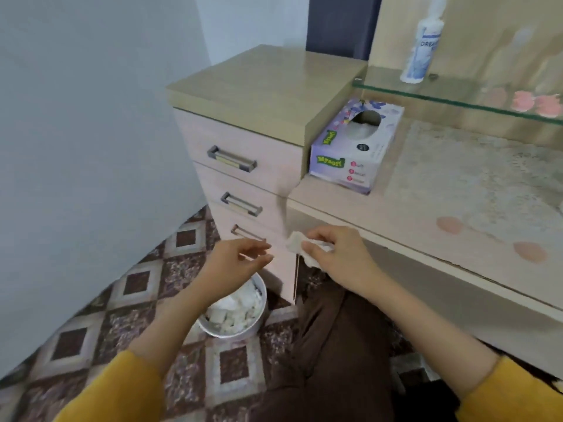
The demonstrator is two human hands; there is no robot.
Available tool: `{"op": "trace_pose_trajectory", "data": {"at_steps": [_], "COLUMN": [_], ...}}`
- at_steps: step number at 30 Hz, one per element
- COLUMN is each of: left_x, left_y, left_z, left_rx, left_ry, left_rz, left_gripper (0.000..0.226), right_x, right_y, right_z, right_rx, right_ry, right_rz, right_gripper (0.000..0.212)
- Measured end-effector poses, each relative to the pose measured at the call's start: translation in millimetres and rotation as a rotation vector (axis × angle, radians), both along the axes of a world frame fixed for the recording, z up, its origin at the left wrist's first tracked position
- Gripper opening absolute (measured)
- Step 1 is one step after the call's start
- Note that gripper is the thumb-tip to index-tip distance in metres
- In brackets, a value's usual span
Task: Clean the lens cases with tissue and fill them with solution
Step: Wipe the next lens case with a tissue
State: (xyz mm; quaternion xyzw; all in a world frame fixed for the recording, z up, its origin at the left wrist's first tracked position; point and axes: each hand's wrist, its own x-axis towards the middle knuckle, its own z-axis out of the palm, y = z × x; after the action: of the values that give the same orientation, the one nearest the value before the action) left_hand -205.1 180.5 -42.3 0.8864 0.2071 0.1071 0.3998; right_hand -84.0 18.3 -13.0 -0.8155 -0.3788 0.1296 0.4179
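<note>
open patterned floor is lying left, along the wall. the left hand is hovering above the white bin of tissues, fingers loosely spread, holding nothing. near it, the right hand is pinching a crumpled tissue at the drawer unit corner, below the desk edge. the solution bottle is standing on the glass shelf.

- The tissue is thin white paper, crumpled and matt.
- The desk is pale wood-grain board, smooth and matt.
- The glass shelf is clear and glossy.
- The tissue box is printed cardboard with a slight sheen.
- The drawer handles are dull grey metal.
- The bottle is smooth white plastic.
- The bin has a smooth white wall.
</note>
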Motion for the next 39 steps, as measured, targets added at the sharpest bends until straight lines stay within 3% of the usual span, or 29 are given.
{"op": "trace_pose_trajectory", "data": {"at_steps": [7,17,19,21,30,34,39], "left_x": [-66,-97,-99,-100,-99,-92,-88], "left_y": [49,82,86,88,89,81,67], "left_z": [-74,-131,-136,-140,-142,-122,-86], "left_rx": [-0.063,-0.151,-0.162,-0.17,-0.199,-0.174,-0.107], "left_ry": [0.302,0.44,0.446,0.458,0.5,0.47,0.411], "left_rz": [0.199,0.272,0.275,0.276,0.256,0.223,0.185], "left_gripper": [0.025,0.03,0.03,0.03,0.028,0.028,0.026], "right_x": [-20,-37,-37,-37,-38,-43,-50], "right_y": [87,162,171,177,172,160,133], "right_z": [-99,-182,-190,-195,-202,-182,-134], "right_rx": [-0.315,-0.579,-0.588,-0.567,-0.599,-0.517,-0.397], "right_ry": [0.121,0.111,0.139,0.184,0.203,0.228,0.245], "right_rz": [0.132,0.096,0.087,0.081,0.162,0.17,0.18], "right_gripper": [0.019,0.04,0.039,0.023,0.043,0.038,0.049]}}
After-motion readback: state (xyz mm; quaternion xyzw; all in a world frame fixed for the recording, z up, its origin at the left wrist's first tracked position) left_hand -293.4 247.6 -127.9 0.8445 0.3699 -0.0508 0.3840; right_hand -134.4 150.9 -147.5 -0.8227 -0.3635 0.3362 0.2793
